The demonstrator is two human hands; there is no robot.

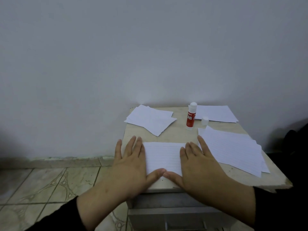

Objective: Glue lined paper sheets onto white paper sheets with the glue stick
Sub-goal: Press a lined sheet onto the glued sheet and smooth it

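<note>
Both hands lie flat on the counter, fingers straight and slightly spread, holding nothing. The left hand presses the left edge of a lined sheet; the right hand presses its right edge. The thumb tips meet at the sheet's near edge, so the sheet shows between the two sets of fingers. Whether a white sheet lies beneath it cannot be told.

Beyond the left fingers: a loose stack of white sheets. Beyond the right fingers: the glue stick standing upright, uncapped, its cap just beside it. Behind the cap lies another white sheet stack. Right of the right fingers, touching them, a lined-sheet pile.
</note>
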